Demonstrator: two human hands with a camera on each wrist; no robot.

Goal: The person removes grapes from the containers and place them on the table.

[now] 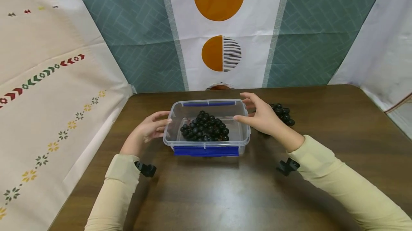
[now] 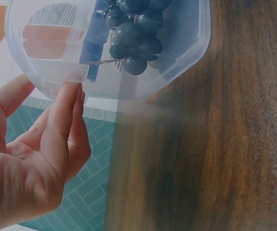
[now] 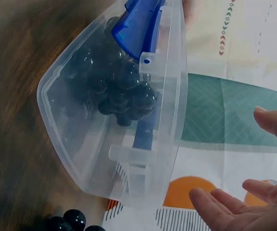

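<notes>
Near the brown wooden desk's [image 1: 206, 195] far edge, the right hand [image 1: 262, 116], fingers released like the left hand's [image 1: 149, 127], is half-hiding round black grapes [image 1: 282, 114].

A brown, wood-grained table [image 1: 212, 198] carries a clear plastic box [image 1: 206, 144]; to its right lies a bunch of dark grapes [image 1: 283, 113], partly hidden.

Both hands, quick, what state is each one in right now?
Left hand: open, fingers touching the clear blue-clasped container.
Right hand: open, holding nothing.
</notes>
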